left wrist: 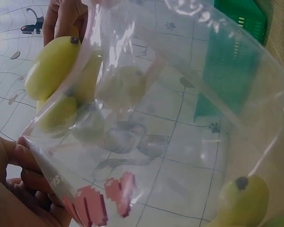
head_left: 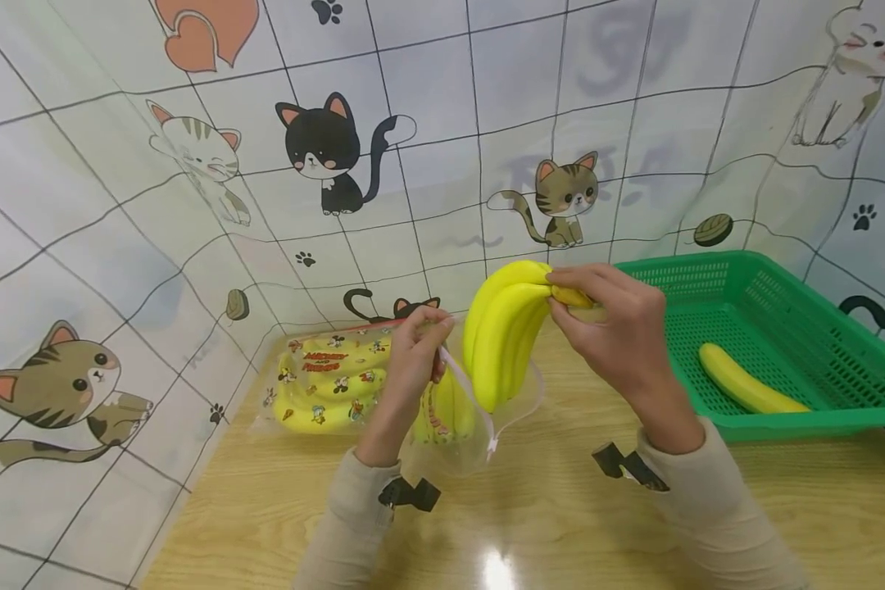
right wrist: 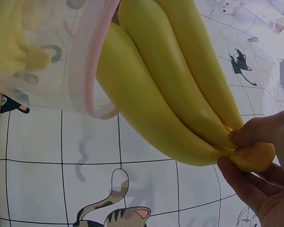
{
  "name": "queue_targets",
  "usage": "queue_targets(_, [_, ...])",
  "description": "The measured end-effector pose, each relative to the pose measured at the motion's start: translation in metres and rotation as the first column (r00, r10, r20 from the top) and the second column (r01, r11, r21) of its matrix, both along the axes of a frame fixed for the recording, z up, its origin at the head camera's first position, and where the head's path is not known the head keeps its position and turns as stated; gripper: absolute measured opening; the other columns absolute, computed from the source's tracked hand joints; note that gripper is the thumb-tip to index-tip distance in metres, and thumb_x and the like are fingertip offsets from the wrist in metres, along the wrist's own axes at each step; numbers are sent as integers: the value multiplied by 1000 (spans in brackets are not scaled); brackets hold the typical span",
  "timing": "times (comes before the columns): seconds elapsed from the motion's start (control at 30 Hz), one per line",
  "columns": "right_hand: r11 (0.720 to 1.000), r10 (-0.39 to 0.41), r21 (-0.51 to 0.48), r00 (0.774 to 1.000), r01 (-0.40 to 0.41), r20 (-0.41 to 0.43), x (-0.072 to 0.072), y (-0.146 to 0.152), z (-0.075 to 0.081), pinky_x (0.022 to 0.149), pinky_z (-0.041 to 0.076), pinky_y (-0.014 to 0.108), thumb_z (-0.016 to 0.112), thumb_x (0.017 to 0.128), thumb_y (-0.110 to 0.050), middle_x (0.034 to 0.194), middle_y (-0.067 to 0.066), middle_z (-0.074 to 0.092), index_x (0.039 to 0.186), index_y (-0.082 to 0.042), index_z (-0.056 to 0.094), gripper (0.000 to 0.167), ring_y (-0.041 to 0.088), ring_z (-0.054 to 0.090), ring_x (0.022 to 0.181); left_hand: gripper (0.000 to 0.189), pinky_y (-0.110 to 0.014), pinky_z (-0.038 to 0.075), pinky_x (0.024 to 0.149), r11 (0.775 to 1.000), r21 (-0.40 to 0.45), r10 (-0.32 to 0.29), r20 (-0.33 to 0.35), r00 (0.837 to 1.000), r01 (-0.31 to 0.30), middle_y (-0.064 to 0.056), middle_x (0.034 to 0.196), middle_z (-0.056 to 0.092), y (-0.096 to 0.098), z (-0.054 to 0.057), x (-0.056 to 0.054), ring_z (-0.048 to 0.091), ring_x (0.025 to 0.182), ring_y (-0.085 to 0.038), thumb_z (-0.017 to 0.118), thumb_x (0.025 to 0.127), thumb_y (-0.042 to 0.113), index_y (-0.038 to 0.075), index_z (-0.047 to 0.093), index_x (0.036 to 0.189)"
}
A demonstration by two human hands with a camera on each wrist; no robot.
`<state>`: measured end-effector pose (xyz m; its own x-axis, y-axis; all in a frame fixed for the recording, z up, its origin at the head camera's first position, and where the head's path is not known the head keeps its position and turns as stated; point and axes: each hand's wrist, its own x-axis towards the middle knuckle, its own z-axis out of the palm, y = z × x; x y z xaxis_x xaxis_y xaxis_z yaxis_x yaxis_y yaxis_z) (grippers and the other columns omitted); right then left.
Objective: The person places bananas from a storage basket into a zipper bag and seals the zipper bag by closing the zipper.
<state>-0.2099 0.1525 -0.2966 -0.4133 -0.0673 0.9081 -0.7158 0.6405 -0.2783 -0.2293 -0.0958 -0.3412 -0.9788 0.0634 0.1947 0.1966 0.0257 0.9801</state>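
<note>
My right hand (head_left: pixel 612 315) pinches the stem of a yellow banana bunch (head_left: pixel 507 336), whose tips hang downward. In the right wrist view the fingers (right wrist: pixel 244 182) curl about the stem end. My left hand (head_left: pixel 416 340) pinches the edge of a clear zip bag (head_left: pixel 479 455) and holds its mouth apart. The tips of the bunch overlap the bag's pink-white rim (left wrist: pixel 85 52) in the left wrist view. Inside the bag more bananas (head_left: pixel 446 410) show through the plastic, with red print on its side.
To the left lies a clear printed bag (head_left: pixel 324 385) with a red top edge, full of bananas. A green basket (head_left: pixel 767 270) stands at the right, holding a single banana (head_left: pixel 748 381). Behind the wooden table (head_left: pixel 560 524) hangs a cat-patterned sheet (head_left: pixel 442 115).
</note>
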Motion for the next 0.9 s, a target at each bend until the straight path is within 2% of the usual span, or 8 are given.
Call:
queue_targets(0.23, [999, -2, 38, 1000, 2, -2, -2, 2, -7, 93, 40, -1, 82, 81, 2, 104, 16, 79, 102, 2, 79, 22, 31, 77, 93, 16, -23, 38, 44, 1000, -14, 12, 7, 1000, -11, 4, 50, 46, 2, 0, 0, 41, 43, -12, 61, 104, 23, 10, 65, 112])
queue_targets(0.43, [1000, -12, 22, 998, 14, -56, -3, 3, -6, 93, 43, 2, 82, 79, 6, 102, 15, 79, 101, 2, 79, 22, 31, 77, 91, 18, -23, 37, 43, 1000, -6, 4, -19, 1000, -4, 4, 48, 45, 3, 0, -1, 41, 41, -11, 60, 104, 22, 8, 64, 114])
queue_targets(0.6, [999, -37, 0, 997, 37, -61, -2, 3, -6, 94, 42, 1, 82, 81, 5, 102, 14, 79, 104, 0, 80, 24, 30, 77, 91, 17, -23, 37, 42, 1000, -9, 0, -26, 1000, 0, 5, 48, 46, 3, 1, -1, 41, 41, -10, 60, 104, 23, 9, 64, 113])
queue_targets(0.67, [999, -48, 8, 997, 48, -64, -1, 3, -6, 91, 50, 8, 82, 81, 4, 103, 13, 79, 104, -1, 80, 24, 29, 77, 91, 19, -23, 37, 42, 1000, -13, -1, -21, 1000, 0, 5, 49, 46, 3, 1, -1, 41, 41, -10, 60, 104, 23, 8, 64, 114])
queue_targets(0.77, [998, -50, 35, 996, 53, -80, -1, 1, -7, 84, 62, 28, 82, 81, 4, 104, 14, 79, 104, 1, 79, 23, 30, 78, 91, 21, -23, 37, 42, 1000, -23, 7, -16, 1000, -7, 5, 49, 46, 3, 1, -1, 41, 42, -10, 61, 104, 24, 7, 64, 114])
queue_targets(0.83, [997, -51, 53, 995, 56, -91, -1, 0, -8, 78, 63, 42, 82, 81, 4, 104, 15, 79, 103, 2, 79, 22, 31, 78, 91, 20, -23, 37, 42, 1000, -24, 12, -12, 1000, -12, 4, 50, 46, 2, 1, -1, 41, 42, -11, 61, 103, 25, 8, 65, 114])
queue_targets(0.9, [996, -53, 61, 994, 59, -94, -2, 0, -8, 76, 63, 46, 82, 81, 4, 104, 17, 78, 103, 3, 78, 22, 32, 78, 91, 19, -23, 37, 42, 999, -26, 20, -12, 1000, -20, 4, 50, 46, 2, 0, -2, 41, 42, -11, 61, 103, 25, 9, 65, 113])
